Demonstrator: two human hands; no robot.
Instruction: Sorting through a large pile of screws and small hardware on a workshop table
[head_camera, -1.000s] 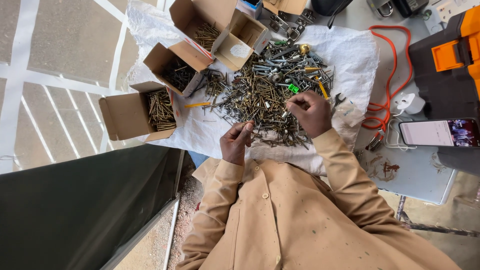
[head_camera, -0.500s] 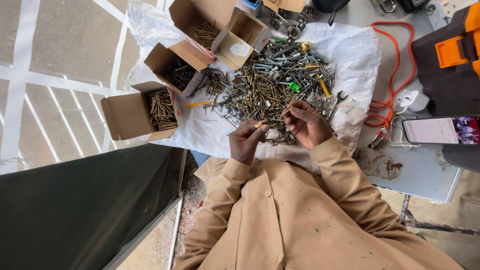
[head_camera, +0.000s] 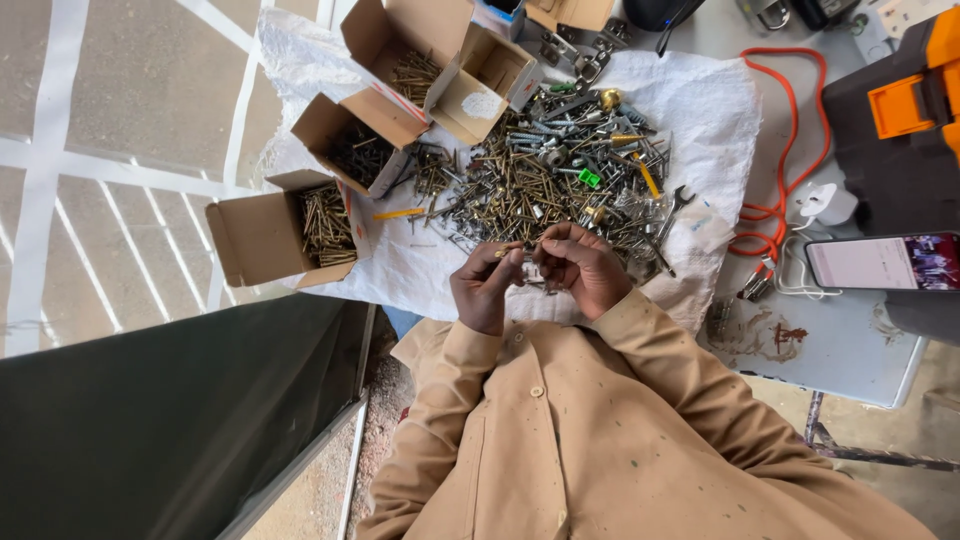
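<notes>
Both my hands meet just in front of my chest, over the near edge of a white woven cloth (head_camera: 705, 110). My left hand (head_camera: 485, 290) pinches a brass-coloured screw (head_camera: 506, 251) at its fingertips. My right hand (head_camera: 585, 268) is curled beside it, touching the left fingers and gripping small screws. Just beyond the hands a big pile of mixed screws and bolts (head_camera: 540, 180) is spread on the cloth, with a green plug and yellow pieces in it.
Several open cardboard boxes hold sorted screws: one far left (head_camera: 250, 235), one behind it (head_camera: 345, 140), two at the back (head_camera: 400, 35). To the right lie an orange cable (head_camera: 790, 140), a phone (head_camera: 880, 262) and a black-and-orange toolbox (head_camera: 900, 120) on the grey table (head_camera: 850, 350).
My right hand has drawn back from the screw pile to meet my left hand. Both hands are now together near the cloth's front edge, working a screw.
</notes>
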